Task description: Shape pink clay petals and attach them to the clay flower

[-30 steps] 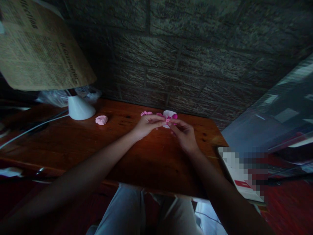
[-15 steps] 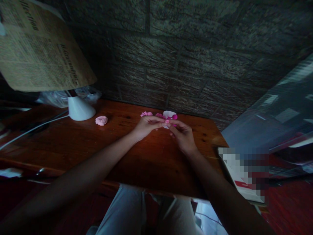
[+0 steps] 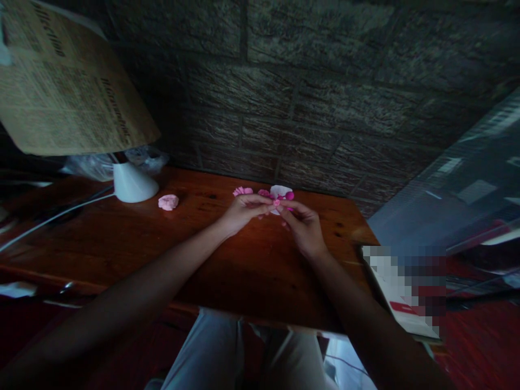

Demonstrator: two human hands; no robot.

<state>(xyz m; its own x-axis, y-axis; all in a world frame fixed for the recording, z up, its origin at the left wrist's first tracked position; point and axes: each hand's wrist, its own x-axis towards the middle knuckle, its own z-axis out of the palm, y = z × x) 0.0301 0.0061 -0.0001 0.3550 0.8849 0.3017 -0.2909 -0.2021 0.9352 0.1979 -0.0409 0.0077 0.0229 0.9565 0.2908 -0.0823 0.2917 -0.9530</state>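
Note:
Between the fingertips of both hands is a small pink piece (image 3: 277, 203), soft-looking and perhaps clay; its exact shape is too small to make out. My left hand (image 3: 244, 210) pinches it from the left, and my right hand (image 3: 303, 221) pinches it from the right. Just behind my fingers lie a white round sheet (image 3: 281, 190) and magenta pieces (image 3: 289, 195), partly hidden by my hands. A pink petalled piece (image 3: 242, 191) rests behind my left hand. Farther left on the wooden table (image 3: 195, 216) sits a pale pink lump (image 3: 168, 202).
A lamp with a newspaper-print shade (image 3: 77, 92) and white base (image 3: 134, 183) stands at the left, its white cord (image 3: 57, 216) running across the table. Crumpled clear plastic (image 3: 91, 165) lies behind it. A dark brick wall (image 3: 244, 86) backs the table. A white box (image 3: 410, 309) is at the right edge.
Both hands stay nearly in place, still pinching the small pink piece, with only slight finger movement. The view has shifted very slightly.

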